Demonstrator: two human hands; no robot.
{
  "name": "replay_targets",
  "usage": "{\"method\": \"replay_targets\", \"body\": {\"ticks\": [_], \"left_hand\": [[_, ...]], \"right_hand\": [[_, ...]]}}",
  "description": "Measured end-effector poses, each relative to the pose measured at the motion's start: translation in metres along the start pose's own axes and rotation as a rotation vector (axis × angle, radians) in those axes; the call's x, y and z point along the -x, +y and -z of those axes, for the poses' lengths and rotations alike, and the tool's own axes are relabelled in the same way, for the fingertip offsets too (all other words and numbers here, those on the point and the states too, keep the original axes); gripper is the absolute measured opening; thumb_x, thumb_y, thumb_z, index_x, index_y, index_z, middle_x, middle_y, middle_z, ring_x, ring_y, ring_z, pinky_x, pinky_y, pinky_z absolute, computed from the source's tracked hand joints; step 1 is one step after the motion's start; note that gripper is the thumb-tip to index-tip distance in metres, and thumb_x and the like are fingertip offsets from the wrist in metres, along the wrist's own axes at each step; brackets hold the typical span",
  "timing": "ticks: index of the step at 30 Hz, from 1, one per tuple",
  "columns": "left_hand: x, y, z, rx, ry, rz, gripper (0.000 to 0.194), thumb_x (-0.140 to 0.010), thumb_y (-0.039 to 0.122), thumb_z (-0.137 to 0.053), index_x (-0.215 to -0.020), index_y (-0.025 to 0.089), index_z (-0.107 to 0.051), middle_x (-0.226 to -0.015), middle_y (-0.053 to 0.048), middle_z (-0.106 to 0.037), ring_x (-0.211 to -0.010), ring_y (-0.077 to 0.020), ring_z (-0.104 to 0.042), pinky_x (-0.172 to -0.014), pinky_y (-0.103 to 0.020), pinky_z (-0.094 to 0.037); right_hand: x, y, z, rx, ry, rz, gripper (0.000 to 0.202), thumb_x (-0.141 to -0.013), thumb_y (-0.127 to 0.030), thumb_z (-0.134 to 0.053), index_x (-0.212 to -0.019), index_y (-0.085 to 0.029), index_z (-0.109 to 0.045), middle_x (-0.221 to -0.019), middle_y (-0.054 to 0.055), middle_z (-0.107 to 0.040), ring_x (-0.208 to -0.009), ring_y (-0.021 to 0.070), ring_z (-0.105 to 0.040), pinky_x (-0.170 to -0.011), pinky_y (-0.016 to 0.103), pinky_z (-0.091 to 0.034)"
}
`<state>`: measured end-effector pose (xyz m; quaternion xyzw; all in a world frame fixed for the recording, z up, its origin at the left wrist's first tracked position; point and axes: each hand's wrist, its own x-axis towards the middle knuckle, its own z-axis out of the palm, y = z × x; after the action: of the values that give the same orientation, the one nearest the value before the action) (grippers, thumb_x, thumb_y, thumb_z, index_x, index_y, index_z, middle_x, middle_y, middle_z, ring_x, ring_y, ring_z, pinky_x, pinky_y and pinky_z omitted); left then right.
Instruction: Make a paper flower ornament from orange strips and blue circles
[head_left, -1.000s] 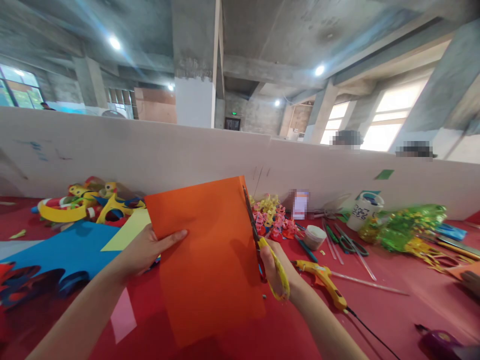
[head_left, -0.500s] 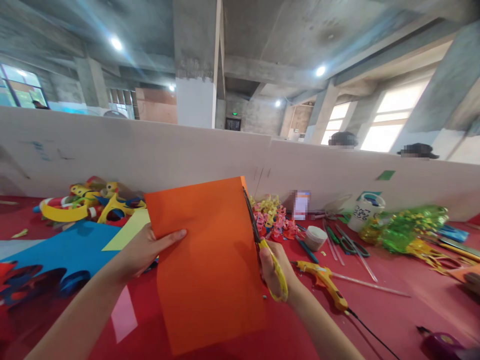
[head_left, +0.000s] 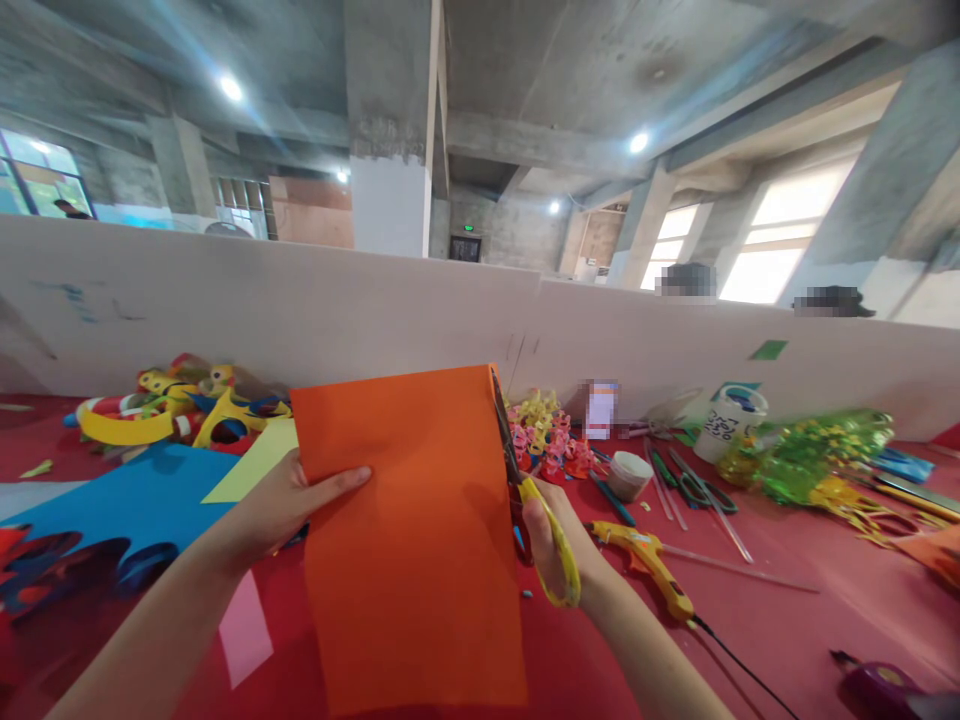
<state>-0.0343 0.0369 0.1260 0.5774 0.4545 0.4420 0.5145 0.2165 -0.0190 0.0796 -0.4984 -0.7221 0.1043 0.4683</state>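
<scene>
An orange sheet (head_left: pixel 412 540) is held up in front of me, its lower part hanging over the red table. My left hand (head_left: pixel 296 500) grips its left edge, thumb on the front face and the other fingers hidden behind. In my right hand (head_left: pixel 551 535) are yellow-handled scissors (head_left: pixel 555 550), fingers wrapped round the handles. Their dark blades (head_left: pixel 506 425) point upward along the sheet's right edge, with the tip near the top right corner. Whether the blades pinch the paper is hard to tell.
Blue sheets (head_left: pixel 142 490) and yellow-red paper pieces (head_left: pixel 169 410) lie left. A pink strip (head_left: pixel 246 630) is near the front. Right are a yellow glue gun (head_left: pixel 649 565) with its cord, a white tub (head_left: pixel 628 475), green scissors (head_left: pixel 701 488) and a purple tool (head_left: pixel 885 688). A white partition (head_left: pixel 375 310) stands behind.
The sheet's top right corner has dipped slightly and shifted right. The scissors and my right hand have moved a little right and down along with that edge. My left hand keeps its grip.
</scene>
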Motion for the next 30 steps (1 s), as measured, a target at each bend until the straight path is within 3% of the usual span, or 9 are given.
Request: {"method": "replay_targets", "body": {"ticks": [11, 20, 30], "left_hand": [[0.003, 0.002, 0.001, -0.035, -0.078, 0.000, 0.049, -0.052, 0.040, -0.079, -0.096, 0.023, -0.068, -0.093, -0.007, -0.073, -0.090, -0.0322, -0.066, -0.069, -0.037, -0.058], [-0.001, -0.006, 0.008, -0.076, -0.153, 0.001, 0.051, -0.063, 0.042, -0.073, -0.109, 0.022, -0.063, -0.107, -0.008, -0.068, -0.098, -0.0317, -0.063, -0.078, -0.040, -0.055], [-0.005, -0.008, 0.014, -0.080, -0.102, -0.040, 0.045, -0.062, 0.040, -0.074, -0.101, 0.022, -0.065, -0.103, -0.008, -0.070, -0.099, -0.0330, -0.062, -0.076, -0.038, -0.056]], "right_hand": [[0.001, 0.001, -0.004, -0.030, 0.033, -0.033, 0.067, -0.076, -0.075, -0.006, -0.060, -0.020, -0.040, -0.050, 0.000, -0.041, -0.047, 0.0121, -0.038, -0.043, 0.024, -0.030], [0.004, 0.004, -0.010, -0.157, 0.035, -0.076, 0.066, -0.071, -0.080, -0.012, -0.057, -0.020, -0.035, -0.044, -0.004, -0.033, -0.041, 0.0086, -0.030, -0.037, 0.021, -0.022], [0.007, 0.007, -0.020, -0.287, 0.072, -0.094, 0.062, -0.071, -0.080, -0.024, -0.058, -0.020, -0.034, -0.047, -0.005, -0.029, -0.042, 0.0068, -0.024, -0.036, 0.020, -0.017]]}}
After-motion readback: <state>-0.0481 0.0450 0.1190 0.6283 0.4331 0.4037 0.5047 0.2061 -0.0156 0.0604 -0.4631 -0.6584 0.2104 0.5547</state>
